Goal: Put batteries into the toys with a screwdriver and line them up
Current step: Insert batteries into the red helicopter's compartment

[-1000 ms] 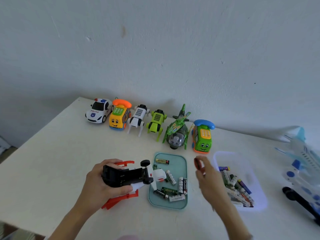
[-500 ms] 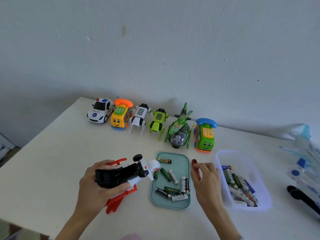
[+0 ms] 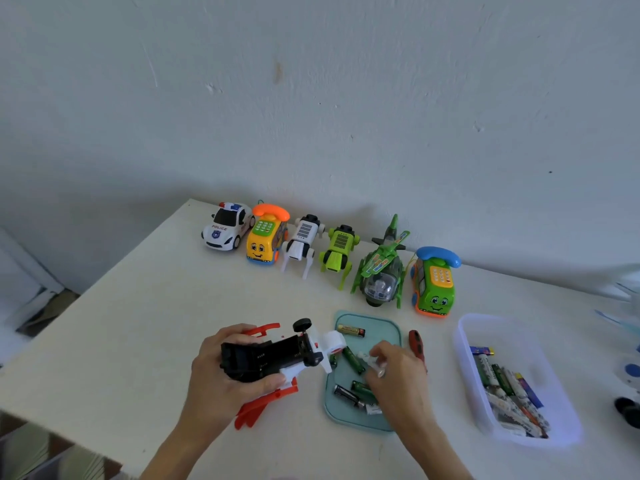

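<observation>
- Fingers of the right hand (image 3: pixel 394 379), a moment ago beside the screwdriver (image 3: pixel 416 346), now curl over the teal tray (image 3: pixel 374 318) and pinch a white battery (image 3: pixel 372 362).
- Left hand (image 3: pixel 225 382) still grips the upturned toy plane (image 3: pixel 277 358), black underside up, just left of the tray.
- Screwdriver lies free on the table (image 3: pixel 138 323), right of the tray.
- Six toys stay lined up at the wall.

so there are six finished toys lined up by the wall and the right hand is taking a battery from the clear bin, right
Not quite. The head view shows the right hand picking a battery from the teal tray, not the clear bin. The six lined-up toys are correct.
</observation>
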`<act>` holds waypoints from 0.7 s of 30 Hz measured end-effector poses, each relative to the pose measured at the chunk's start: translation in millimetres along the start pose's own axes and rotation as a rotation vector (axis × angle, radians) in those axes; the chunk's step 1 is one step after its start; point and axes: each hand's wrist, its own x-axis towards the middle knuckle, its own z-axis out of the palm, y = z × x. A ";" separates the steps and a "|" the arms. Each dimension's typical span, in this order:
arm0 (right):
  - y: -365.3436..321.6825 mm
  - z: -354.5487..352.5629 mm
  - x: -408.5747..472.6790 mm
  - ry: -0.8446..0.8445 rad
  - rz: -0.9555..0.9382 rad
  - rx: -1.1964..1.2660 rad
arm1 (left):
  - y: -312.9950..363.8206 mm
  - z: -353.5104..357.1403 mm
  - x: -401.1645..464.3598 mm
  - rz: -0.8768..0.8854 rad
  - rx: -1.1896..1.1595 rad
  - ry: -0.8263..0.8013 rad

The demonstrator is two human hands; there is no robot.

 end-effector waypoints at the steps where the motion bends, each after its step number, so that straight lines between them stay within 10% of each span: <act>1: -3.7 -1.5 1.4 0.067 0.004 0.072 | 1.2 -2.0 -0.8 0.001 -0.002 0.008; 10: -50.3 -42.4 3.0 0.061 0.055 1.140 | 4.9 -2.3 -4.5 0.031 0.060 0.029; 21: -81.1 -32.2 -14.6 0.067 0.072 1.367 | 5.1 -1.4 -5.2 0.026 0.078 0.032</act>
